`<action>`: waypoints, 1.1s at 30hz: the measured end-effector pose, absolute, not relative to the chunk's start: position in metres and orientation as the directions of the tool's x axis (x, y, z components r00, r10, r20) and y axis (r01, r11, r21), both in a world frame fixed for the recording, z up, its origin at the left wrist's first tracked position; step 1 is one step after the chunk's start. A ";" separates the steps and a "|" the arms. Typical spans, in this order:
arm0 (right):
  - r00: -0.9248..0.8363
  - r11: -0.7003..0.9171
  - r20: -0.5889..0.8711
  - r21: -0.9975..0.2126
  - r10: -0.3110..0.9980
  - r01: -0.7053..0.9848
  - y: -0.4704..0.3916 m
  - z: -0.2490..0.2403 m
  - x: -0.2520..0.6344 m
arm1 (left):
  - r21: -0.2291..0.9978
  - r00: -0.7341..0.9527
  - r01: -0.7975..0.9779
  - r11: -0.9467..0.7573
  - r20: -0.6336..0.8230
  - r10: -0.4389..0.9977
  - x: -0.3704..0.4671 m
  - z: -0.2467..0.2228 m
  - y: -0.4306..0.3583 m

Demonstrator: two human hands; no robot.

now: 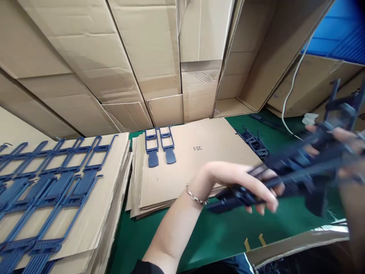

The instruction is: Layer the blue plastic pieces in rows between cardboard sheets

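My left hand (261, 186), with a chain bracelet at its wrist, is closed round several long dark blue plastic frames (296, 173). They are held tilted over the green table, smeared by motion. At the far right, my right hand (349, 146) is blurred, its fingers curled on the other end of the same bunch. Beyond my left hand, two blue plastic frames with flat ribbed ends (158, 146) lie side by side on a cardboard stack (185, 179) marked FSC.
Rows of similar blue frames (57, 190) cover a cardboard stack at left. Loose dark parts (255, 142) lie on the green table (176, 239). Upright cardboard boxes (159, 57) wall the back. A white cable (292, 87) hangs at right; an open carton (299, 243) stands at the front.
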State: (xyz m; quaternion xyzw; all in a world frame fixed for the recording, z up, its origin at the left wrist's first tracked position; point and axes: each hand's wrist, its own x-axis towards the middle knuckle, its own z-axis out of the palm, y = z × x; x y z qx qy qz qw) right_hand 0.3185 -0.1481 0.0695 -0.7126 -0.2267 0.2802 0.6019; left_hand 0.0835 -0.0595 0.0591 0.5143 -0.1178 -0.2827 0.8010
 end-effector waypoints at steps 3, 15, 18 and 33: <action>0.652 0.208 -0.042 -0.931 0.757 -0.301 -0.110 0.104 0.275 | 0.937 0.996 -0.087 0.338 0.084 0.024 0.038 0.089 -0.032; 0.434 0.423 0.283 -0.865 0.855 -0.270 0.013 0.090 0.103 | 0.995 0.418 -0.038 -0.094 0.101 0.903 -0.009 0.064 0.020; 0.367 0.343 0.211 -0.873 0.906 -0.346 0.015 0.082 0.094 | 0.990 0.519 -0.144 0.006 0.070 0.852 -0.008 0.065 0.019; 0.029 0.113 0.109 -0.970 0.994 -0.213 0.028 0.072 0.125 | 0.964 0.398 0.192 -0.183 0.093 0.913 -0.018 0.072 0.017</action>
